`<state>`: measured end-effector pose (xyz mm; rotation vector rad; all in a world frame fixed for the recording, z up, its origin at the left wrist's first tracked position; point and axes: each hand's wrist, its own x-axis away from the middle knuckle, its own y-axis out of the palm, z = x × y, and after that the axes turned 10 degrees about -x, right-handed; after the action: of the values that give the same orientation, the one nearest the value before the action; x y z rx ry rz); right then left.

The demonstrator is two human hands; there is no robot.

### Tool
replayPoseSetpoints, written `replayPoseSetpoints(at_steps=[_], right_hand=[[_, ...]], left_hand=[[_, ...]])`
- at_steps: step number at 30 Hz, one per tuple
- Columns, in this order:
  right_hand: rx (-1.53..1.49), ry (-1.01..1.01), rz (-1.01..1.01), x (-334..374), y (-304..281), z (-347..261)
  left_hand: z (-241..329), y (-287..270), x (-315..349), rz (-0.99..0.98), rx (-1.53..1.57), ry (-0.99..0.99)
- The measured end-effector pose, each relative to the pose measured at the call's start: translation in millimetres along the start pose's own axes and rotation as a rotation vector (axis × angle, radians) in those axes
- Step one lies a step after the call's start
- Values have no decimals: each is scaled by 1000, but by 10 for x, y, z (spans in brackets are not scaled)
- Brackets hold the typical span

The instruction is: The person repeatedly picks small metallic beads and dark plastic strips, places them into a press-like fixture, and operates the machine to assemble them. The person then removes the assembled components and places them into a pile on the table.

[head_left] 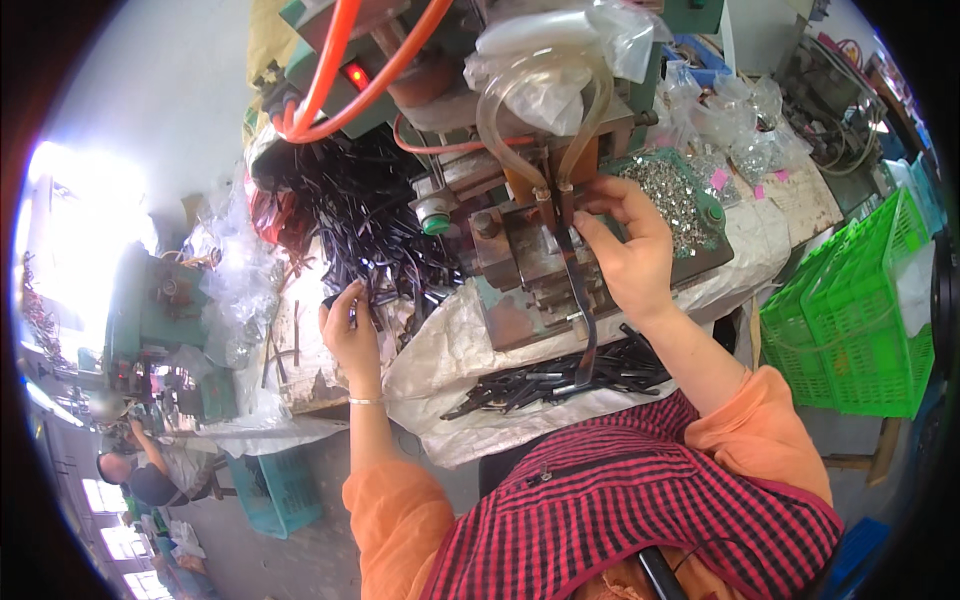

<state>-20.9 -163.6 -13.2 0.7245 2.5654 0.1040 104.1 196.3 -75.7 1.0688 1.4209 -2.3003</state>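
My left hand (350, 328) is at the near edge of a heap of thin black strips (400, 225). Its fingers are closed round something dark that I cannot make out. At the machine's metal fixture (530, 255) is my right hand (637, 250), thumb and fingers bent together by the tool head; what they hold, if anything, is hidden. A long bent black strip (580, 300) runs from the fixture down toward me. Below it, several black strips (560, 385) lie on a whitish sheet (430, 375). Small shiny metal pieces (665, 200) fill a green tray beside my right hand.
Above the fixture hang clear tubes (545, 65) and orange hoses (330, 75). A green button (435, 222) is on the machine's left side. Clear plastic bags (750, 120) lie at the far right, near green crates (850, 310). Another person (150, 475) sits at far left.
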Motion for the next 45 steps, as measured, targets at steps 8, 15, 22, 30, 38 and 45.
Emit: replayPoseSetpoints(at_steps=[8,15,22,30,38,45], right_hand=[[-370,178,41,58,104,-58],[-264,164,-91,172,53,-458],[1157,-241,15,84,-1105,405],[945,-100,64,-101,-1360,606],[863,-77,88,-113,-1298,630],[557,37,152,141,-1289,593]], left_hand=[[1728,-576,-559,127,1087,84],[2052,-418,-568,200,847,246],[2362,-239,-287,102,513,797],[2273,-10,-245,188,528,808],[2310,-138,-82,137,580,642],[1466,-327,85,151,348,-20]])
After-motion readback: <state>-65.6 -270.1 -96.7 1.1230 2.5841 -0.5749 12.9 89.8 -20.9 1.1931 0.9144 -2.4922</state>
